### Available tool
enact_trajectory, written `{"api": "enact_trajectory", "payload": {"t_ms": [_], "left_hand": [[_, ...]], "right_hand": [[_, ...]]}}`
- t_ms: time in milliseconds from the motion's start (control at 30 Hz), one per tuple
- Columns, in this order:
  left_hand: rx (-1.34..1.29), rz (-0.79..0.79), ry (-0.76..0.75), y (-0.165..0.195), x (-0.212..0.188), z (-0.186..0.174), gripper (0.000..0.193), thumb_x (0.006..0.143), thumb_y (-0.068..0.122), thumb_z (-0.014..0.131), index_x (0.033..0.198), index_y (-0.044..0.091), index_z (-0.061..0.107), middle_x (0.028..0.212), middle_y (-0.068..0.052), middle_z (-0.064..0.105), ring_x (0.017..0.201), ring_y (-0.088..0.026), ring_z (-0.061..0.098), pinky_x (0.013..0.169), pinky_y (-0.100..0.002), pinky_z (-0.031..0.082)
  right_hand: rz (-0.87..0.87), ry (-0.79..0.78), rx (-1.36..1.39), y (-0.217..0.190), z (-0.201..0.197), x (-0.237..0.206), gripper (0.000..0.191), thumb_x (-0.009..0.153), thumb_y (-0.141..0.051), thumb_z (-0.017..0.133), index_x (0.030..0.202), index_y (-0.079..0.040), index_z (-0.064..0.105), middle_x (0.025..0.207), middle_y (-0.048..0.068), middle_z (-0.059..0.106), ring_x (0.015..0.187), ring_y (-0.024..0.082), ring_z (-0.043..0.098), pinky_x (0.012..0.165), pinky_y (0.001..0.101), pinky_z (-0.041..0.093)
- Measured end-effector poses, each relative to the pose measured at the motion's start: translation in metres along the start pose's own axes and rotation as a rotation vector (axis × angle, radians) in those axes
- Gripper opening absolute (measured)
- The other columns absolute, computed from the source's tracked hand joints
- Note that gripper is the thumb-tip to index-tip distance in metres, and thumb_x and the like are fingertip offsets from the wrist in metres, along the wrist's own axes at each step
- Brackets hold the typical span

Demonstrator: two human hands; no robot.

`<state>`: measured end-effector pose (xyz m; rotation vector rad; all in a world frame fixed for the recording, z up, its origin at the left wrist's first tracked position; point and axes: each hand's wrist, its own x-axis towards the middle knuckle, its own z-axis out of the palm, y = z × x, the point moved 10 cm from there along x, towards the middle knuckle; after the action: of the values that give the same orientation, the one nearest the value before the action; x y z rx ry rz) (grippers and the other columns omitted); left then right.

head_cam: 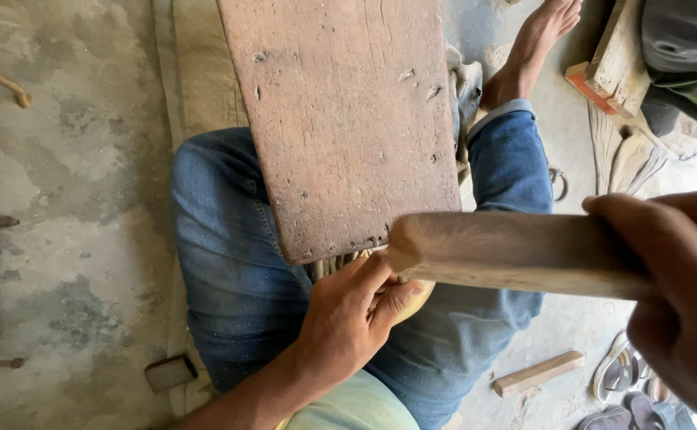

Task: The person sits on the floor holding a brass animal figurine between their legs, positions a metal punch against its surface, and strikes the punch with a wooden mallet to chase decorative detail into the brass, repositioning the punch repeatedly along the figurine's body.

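right hand (683, 295): closest to the lens, fist closed tight round the handle end of a wooden mallet (515, 251), held level so its blunt end sits just over the other hand
left hand (352, 318): fingers curled snug round a small pale yellowish piece (413, 296), mostly hidden, can't tell what it is
where it sits: piece is pinned at the near edge of the worn plank (340, 119), probably to steady it
plank: rests across the jeans-clad legs (229, 263) like a lap bench
floor bits: wood offcut (539, 373), sandals (627, 382), bare foot (535, 44) up top
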<state>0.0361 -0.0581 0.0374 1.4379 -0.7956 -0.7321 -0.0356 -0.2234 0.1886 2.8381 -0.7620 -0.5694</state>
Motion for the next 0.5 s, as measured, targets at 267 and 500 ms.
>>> {"api": "enact_trajectory", "payload": {"t_ms": [267,500], "left_hand": [[0.007,-0.047,-0.055,-0.004,0.004,0.003,0.021,0.102,0.023,0.069,0.107,0.004,0.06,0.079,-0.009,0.067,0.067,-0.022,0.07,0.057,-0.037,0.051],[-0.027,0.049,-0.016,0.008,0.002,-0.003,0.025,0.102,0.019,0.067,0.12,0.003,0.059,0.088,-0.011,0.069,0.077,-0.024,0.07,0.065,-0.036,0.054]], "right_hand": [[-0.059,0.088,-0.058,-0.008,-0.015,-0.005,0.065,0.064,0.012,0.068,0.127,-0.002,0.066,0.1,0.018,0.069,0.087,0.029,0.072,0.085,0.0436,0.059],[-0.057,0.099,-0.047,-0.013,-0.014,-0.004,0.057,0.074,0.006,0.072,0.13,-0.003,0.065,0.101,0.015,0.07,0.089,0.028,0.072,0.087,0.0445,0.058]]}}
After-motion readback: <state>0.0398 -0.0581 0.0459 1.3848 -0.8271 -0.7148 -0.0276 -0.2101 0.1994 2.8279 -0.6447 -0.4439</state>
